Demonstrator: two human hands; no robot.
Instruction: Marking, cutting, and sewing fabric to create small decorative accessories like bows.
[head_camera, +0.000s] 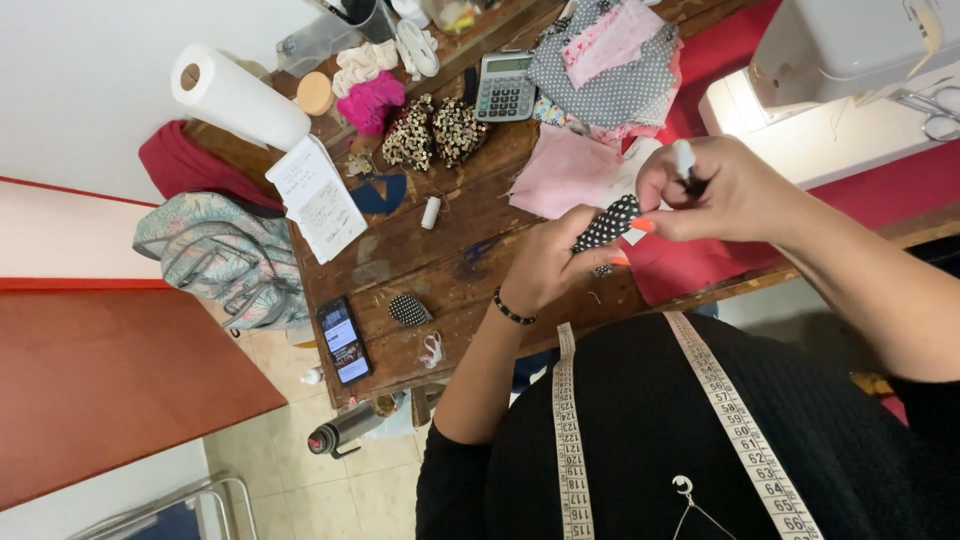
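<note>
My left hand (548, 262), with a black bead bracelet on the wrist, pinches a small black fabric piece with white dots (610, 222) above the wooden table's (440, 255) front edge. My right hand (722, 192) is closed around a slim tool with a white end and a black body (686, 165), right beside the fabric piece. The two hands touch at the fingertips. A pink fabric piece (562, 172) lies on the table just behind them.
On the table lie a paper towel roll (238, 98), calculator (505, 86), phone (343, 340), notepaper (318, 198), white thread spool (431, 212) and fabric pile (610, 62). A sewing machine (850, 60) with scissors (932, 108) stands at the right. A backpack (215, 255) hangs at the left. A measuring tape (570, 440) hangs round my neck.
</note>
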